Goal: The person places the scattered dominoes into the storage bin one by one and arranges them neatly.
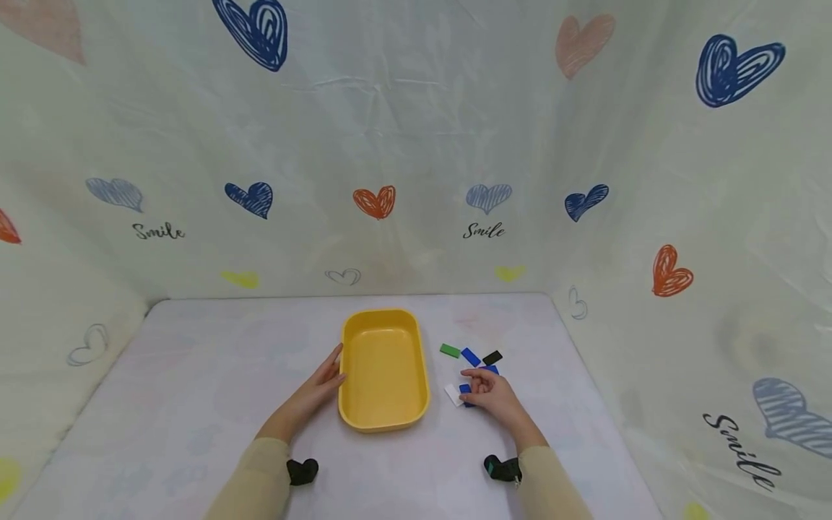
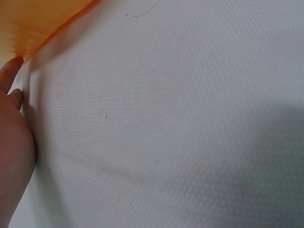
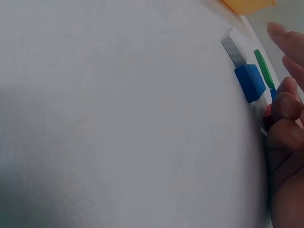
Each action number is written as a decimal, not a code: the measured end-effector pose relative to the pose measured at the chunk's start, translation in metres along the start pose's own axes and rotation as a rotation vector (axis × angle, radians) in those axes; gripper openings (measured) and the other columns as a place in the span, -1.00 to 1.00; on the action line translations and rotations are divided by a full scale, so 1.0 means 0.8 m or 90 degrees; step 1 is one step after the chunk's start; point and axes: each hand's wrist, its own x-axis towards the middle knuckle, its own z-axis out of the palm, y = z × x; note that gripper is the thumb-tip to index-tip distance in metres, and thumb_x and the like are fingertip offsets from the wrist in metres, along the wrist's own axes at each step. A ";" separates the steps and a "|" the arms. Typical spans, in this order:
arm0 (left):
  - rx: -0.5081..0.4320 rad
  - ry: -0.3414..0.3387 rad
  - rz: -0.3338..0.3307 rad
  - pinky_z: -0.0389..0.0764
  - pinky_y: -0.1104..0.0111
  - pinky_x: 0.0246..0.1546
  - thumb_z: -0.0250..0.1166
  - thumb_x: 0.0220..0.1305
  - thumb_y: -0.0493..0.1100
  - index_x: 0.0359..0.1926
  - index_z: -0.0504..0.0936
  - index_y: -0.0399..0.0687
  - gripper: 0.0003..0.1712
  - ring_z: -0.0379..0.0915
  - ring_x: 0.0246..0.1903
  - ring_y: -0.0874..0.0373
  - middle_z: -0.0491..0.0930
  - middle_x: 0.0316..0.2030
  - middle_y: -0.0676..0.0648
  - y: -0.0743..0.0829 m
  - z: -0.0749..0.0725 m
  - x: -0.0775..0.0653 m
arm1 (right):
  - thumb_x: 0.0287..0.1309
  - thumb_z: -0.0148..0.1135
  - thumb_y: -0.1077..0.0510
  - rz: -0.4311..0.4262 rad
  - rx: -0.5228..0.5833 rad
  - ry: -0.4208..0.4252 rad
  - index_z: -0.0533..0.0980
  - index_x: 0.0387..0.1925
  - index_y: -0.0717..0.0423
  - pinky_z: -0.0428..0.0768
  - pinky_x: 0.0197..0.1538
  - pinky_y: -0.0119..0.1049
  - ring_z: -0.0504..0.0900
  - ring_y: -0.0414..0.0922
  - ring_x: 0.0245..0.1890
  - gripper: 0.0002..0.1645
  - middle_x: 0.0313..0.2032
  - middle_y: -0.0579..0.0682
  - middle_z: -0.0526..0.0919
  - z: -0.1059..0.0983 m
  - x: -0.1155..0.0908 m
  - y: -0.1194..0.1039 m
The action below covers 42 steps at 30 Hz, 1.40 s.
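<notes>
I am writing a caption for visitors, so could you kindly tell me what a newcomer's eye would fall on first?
Probably the bright yellow tray comes first, near the middle of the pale table, with the left hand at its left side. Next come the small coloured blocks to its right, near the right hand. Behind, blue and orange-red hearts stand out on the pale backdrop.

I wear plain beige fabric sleeves (image 1: pixel 559 487). The shallow, rounded rectangular tray (image 1: pixel 383 386) is solid yellow. The small rectangular blocks are single-coloured: a green block (image 1: pixel 450 350), blue block (image 3: pixel 250 82), black block (image 1: pixel 492 358), white block (image 1: pixel 453 395), one partly hidden red block (image 3: pixel 268 110). Navy, orange-red, pink, yellow and striped light-blue hearts (image 1: pixel 489 196) pattern the pale grey-green sheeting (image 1: pixel 416 115).
</notes>
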 end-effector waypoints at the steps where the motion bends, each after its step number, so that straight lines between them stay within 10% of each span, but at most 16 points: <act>1: 0.005 0.003 -0.002 -0.19 -0.11 0.37 0.18 0.41 -0.05 0.56 -0.10 0.25 -0.14 -0.15 0.45 -0.21 0.05 0.45 -0.31 0.000 -0.001 -0.001 | -0.04 0.52 0.25 -0.002 -0.009 -0.006 0.59 0.06 0.13 0.38 -0.48 -0.45 0.35 -0.13 -0.48 -0.45 -0.41 -0.01 0.46 0.001 0.001 -0.001; 27: -0.030 0.013 -0.003 -0.13 -0.11 0.37 0.17 0.41 -0.08 0.55 -0.06 0.23 -0.17 -0.14 0.44 -0.24 0.02 0.45 -0.34 -0.001 0.002 -0.003 | -0.10 0.55 0.23 -0.018 -0.295 -0.096 0.67 -0.01 -0.11 0.31 -0.40 -0.32 0.35 -0.11 -0.43 -0.48 -0.51 -0.06 0.35 0.009 0.010 -0.024; 42: -0.004 0.030 -0.025 -0.17 -0.14 0.36 0.19 0.40 0.00 0.54 -0.02 0.31 -0.18 -0.13 0.44 -0.23 0.01 0.46 -0.32 0.000 0.004 -0.006 | -0.15 0.59 0.17 -0.017 -0.262 -0.093 0.59 -0.04 0.02 0.31 -0.42 -0.32 0.34 -0.12 -0.50 -0.45 -0.54 -0.07 0.35 0.007 0.014 -0.024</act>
